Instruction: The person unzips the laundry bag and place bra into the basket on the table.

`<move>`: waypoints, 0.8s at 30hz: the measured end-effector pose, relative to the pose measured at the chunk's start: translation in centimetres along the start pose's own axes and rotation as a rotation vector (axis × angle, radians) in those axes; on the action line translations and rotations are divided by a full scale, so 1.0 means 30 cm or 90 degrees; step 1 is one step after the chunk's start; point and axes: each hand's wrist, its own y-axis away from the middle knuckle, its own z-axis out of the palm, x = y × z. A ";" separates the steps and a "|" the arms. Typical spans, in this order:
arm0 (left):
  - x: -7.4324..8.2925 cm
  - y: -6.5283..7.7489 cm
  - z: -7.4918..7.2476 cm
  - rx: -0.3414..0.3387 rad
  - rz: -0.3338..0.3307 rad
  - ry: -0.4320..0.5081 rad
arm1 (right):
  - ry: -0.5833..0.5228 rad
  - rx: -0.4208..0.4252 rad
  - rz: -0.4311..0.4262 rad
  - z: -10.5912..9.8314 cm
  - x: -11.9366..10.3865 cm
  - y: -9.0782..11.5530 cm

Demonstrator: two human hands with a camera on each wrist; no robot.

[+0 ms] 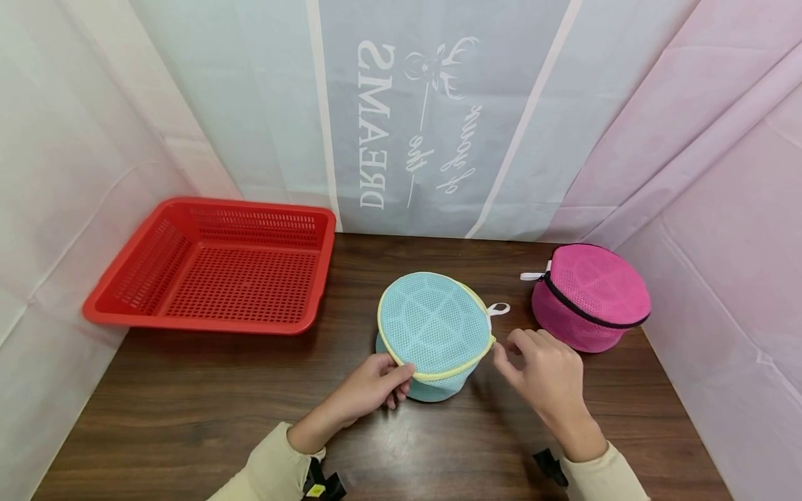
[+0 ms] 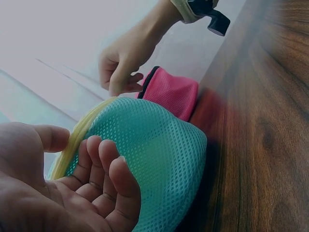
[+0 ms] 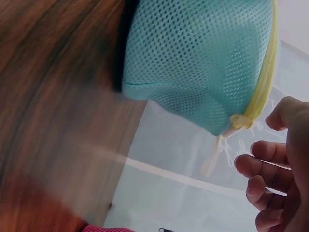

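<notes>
A round teal mesh laundry bag (image 1: 434,323) with a yellow zipper edge stands on the table, its lid lying over the top. My left hand (image 1: 376,385) pinches the yellow edge at the front left, thumb on top and curled fingers against the mesh side, as the left wrist view shows too. Near the bag's right side is my right hand (image 1: 544,369), with loosely bent fingers and nothing in them. In the right wrist view a small gap separates its thumb from the yellow zipper pull (image 3: 240,121). A white loop (image 1: 499,309) sticks out beside the zipper.
A pink mesh laundry bag (image 1: 592,296) with a black zipper stands at the right, just behind my right hand. At the back left is a red perforated plastic basket (image 1: 241,285). Cloth curtains (image 1: 432,118) enclose the brown wooden table (image 1: 207,403) at the back and sides.
</notes>
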 end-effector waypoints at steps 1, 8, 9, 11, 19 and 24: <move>0.000 -0.001 0.000 0.000 0.000 -0.001 | -0.005 0.005 -0.004 -0.001 -0.005 -0.005; 0.007 0.004 -0.010 0.005 0.011 -0.007 | -0.027 0.047 -0.051 0.000 -0.042 -0.040; 0.009 0.005 -0.014 0.009 0.016 -0.008 | -0.029 0.051 -0.058 0.001 -0.047 -0.044; 0.012 0.006 -0.023 0.021 0.025 -0.002 | -0.034 0.057 -0.069 0.003 -0.057 -0.051; 0.023 -0.018 -0.075 0.137 0.034 0.085 | -0.062 0.019 -0.104 0.001 -0.117 -0.082; 0.024 -0.032 -0.103 0.186 0.036 0.115 | -0.069 -0.002 -0.135 0.006 -0.162 -0.107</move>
